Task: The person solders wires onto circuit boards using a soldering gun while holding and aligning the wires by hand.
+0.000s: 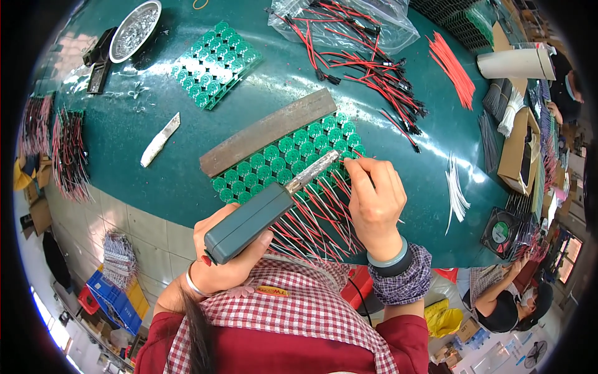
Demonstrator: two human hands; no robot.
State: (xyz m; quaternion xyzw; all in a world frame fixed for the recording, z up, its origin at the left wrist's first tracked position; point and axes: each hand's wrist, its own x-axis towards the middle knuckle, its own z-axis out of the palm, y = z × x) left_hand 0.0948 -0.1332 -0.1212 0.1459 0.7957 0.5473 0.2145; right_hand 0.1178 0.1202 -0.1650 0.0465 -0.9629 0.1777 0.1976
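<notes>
My left hand (233, 243) is wrapped round the boxy grey-green handle of a soldering iron (249, 223). Its silvery barrel slants up to the right, and the tip rests close to my right fingertips. Beneath lies a panel of round green circuit boards (272, 153), with red and white wires (311, 230) running from its near rows toward me. My right hand (377, 196) is closed in a pinch at the panel's right end, on a thin red wire (357, 152) that is mostly hidden by the fingers. A brown flat bar (268, 132) lies along the panel's far edge.
Another green panel (217, 64), a metal dish (135, 31) and a white-wrapped blade (161, 139) lie on the table's left. Red-black cables (386, 81), red wires (451, 70) and white wires (456, 193) lie farther right, near a small fan (500, 232). Another person (507, 305) sits at right.
</notes>
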